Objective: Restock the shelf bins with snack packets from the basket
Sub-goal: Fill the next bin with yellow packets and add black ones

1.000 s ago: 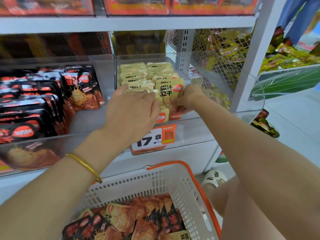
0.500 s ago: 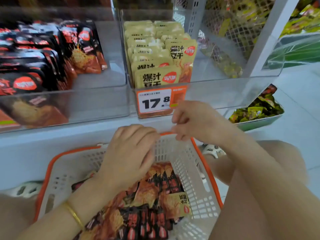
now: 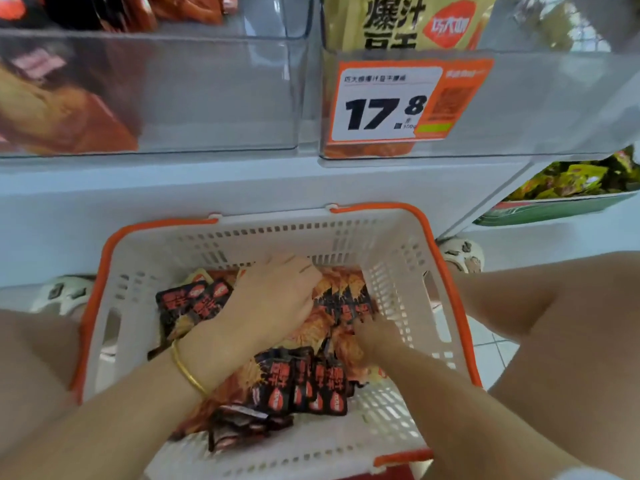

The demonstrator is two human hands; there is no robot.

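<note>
- A gold bangle (image 3: 187, 370) is worn on the left wrist, nearest the camera.
- The white basket (image 3: 388, 258) with its orange rim is set low between the knees, just below the shelf edge.
- A heap of black-and-orange snack packets (image 3: 313, 384) is spread over the basket floor, mostly centre and right.
- The left hand (image 3: 273, 299) is laid palm-down on the heap, fingers curled over the far packets; whether one is actually pinched cannot be told.
- The right hand (image 3: 375, 336) is pushed into the packets at the right, its fingertips buried, so the grip cannot be told.
- Farther up, an orange price tag (image 3: 398, 102) marked 17.8 is fixed to the front of a clear bin (image 3: 554, 98).
- A yellow packet (image 3: 412, 22) is stood upright inside that bin, behind the tag.
- To the left, a second clear bin (image 3: 207, 91) is seen with orange packs showing through its wall.
</note>
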